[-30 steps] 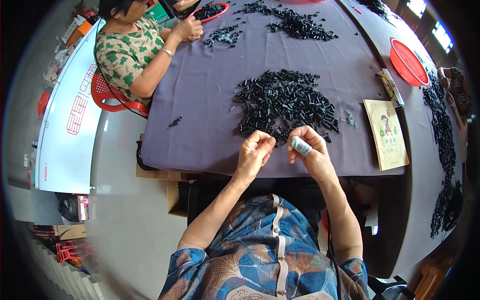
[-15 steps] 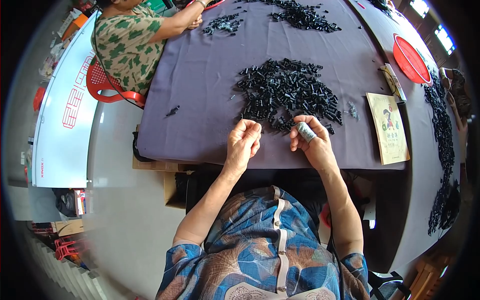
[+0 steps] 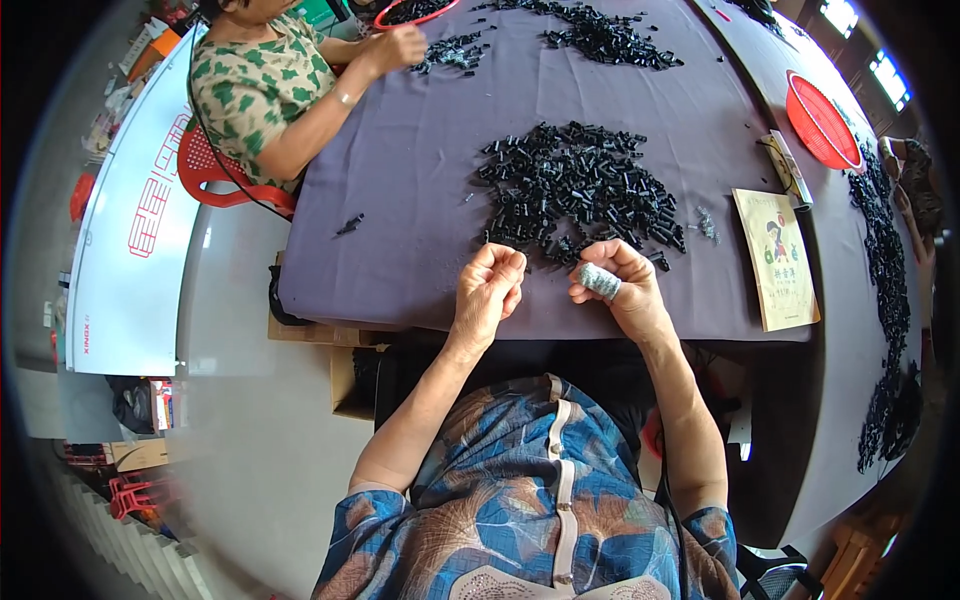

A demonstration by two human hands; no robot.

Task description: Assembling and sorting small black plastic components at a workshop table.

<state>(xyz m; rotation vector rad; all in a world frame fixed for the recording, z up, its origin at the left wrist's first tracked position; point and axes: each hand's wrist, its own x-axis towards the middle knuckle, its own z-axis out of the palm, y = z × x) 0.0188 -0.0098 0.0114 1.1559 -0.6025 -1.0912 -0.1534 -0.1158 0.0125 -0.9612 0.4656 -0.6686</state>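
Just in front of a heap of small black tube-like parts (image 3: 580,190), both my hands hover over the near edge of the cloth-covered table (image 3: 390,240). My left hand (image 3: 485,300) is closed in a pinch; whatever lies between its thumb and fingertips is too small to name. To its right, my right hand (image 3: 630,295) has its fingers curled in toward the thumb, which wears a grey-green wrap (image 3: 599,281). Anything held there is hidden by the fingers. A gap separates the two hands.
A yellow booklet (image 3: 776,260) lies right of the heap, near small clear bits (image 3: 707,224). Farther right stands a red basket (image 3: 822,120). More black parts (image 3: 610,38) are at the back. A co-worker (image 3: 270,90) sits at the far left on a red chair (image 3: 215,175).
My right hand has turned slightly inward, its wrapped thumb swinging left. My left hand stays nearly in place. The co-worker's arm has moved, with a hand now raised over the small pile.
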